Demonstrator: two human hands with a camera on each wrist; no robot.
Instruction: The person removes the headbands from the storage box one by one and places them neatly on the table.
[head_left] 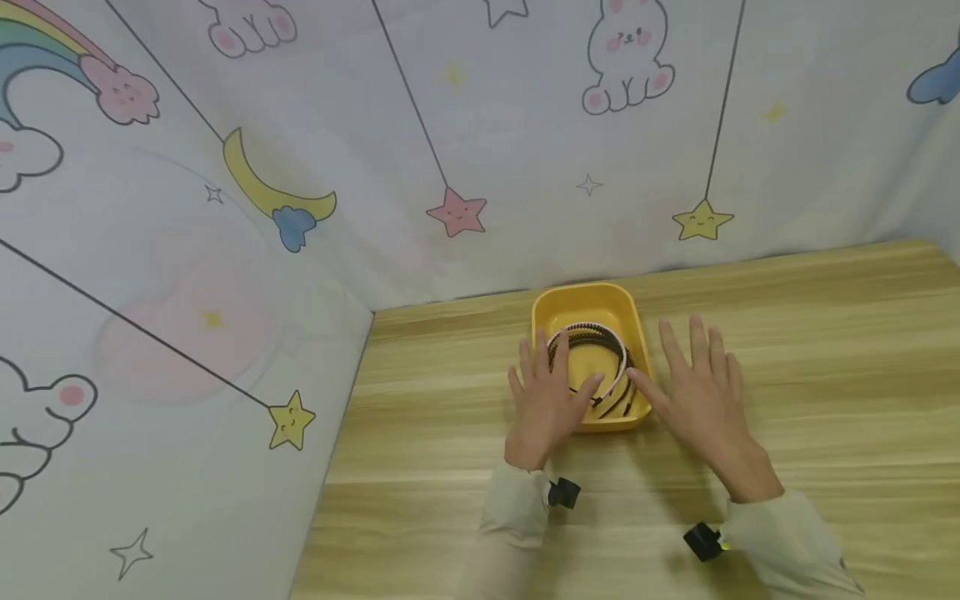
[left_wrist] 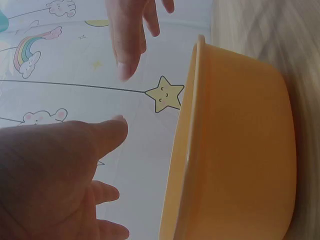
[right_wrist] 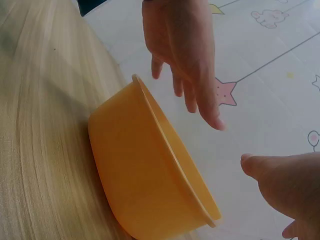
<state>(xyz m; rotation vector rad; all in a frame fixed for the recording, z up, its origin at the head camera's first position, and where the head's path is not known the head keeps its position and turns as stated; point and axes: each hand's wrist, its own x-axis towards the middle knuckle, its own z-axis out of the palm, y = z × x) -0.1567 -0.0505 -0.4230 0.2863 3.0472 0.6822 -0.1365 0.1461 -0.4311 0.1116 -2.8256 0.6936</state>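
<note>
A yellow plastic tub (head_left: 636, 317) holds several thin toothed hoops that look like headbands: a pale pink one (head_left: 625, 358) over dark ones (head_left: 588, 340). My left hand (head_left: 546, 408), fingers spread, hovers above the tub's left side and hides part of the hoops. Beside the right rim, my right hand (head_left: 701, 408) is held out with straight fingers, its thumb reaching toward the rim. Both wrist views show the hands, left (left_wrist: 50, 165) and right (right_wrist: 295, 185), raised above the tub's rim and holding nothing. The hoops are hidden there by the tub wall.
The tub stands on a wood-grain table (head_left: 420, 467), toward its back edge. Behind and to the left hangs a white cloth (head_left: 525, 150) printed with stars, bears and a moon. Each sleeve cuff carries a small black camera (head_left: 564, 493).
</note>
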